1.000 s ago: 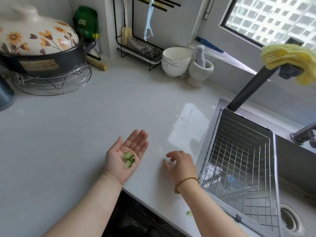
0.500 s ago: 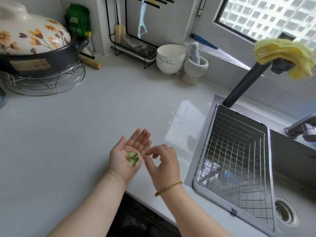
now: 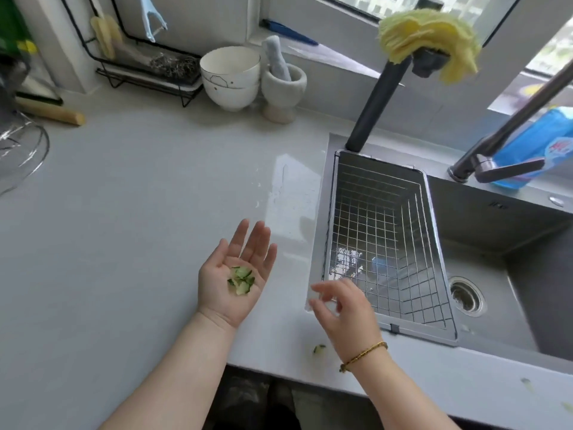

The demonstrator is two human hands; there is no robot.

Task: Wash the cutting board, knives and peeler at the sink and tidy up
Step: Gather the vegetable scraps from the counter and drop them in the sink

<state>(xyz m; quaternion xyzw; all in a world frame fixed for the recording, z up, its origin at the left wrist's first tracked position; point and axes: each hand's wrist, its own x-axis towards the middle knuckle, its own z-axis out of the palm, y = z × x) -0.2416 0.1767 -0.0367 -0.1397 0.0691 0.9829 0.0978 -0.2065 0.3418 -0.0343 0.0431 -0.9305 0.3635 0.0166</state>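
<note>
1. The left hand (image 3: 231, 283) is held palm up over the pale grey stone countertop (image 3: 124, 212), fingers straight, and a small heap of green vegetable scraps (image 3: 241, 280) is carried on its palm.
2. The right hand (image 3: 347, 308) (blurred) is held at the rim of the grey steel sink (image 3: 483, 218), fingers loosely curled, with nothing gripped.
3. One more green scrap (image 3: 318, 349) is seen on the countertop near the right wrist.
4. The light-blue plastic peeler (image 3: 152, 20) is hung on the black wire rack (image 3: 136, 76) at the back wall.
5. A steel wire basket (image 3: 381, 193) is set in the sink's left side.

Stacked bowls (image 3: 229, 79) are standing just beside a mortar (image 3: 283, 88) holding a pestle (image 3: 276, 55), a yellow cloth (image 3: 428, 35) is draping a dark spout (image 3: 376, 97), and a rolling pin (image 3: 49, 111) is lying at far left.
</note>
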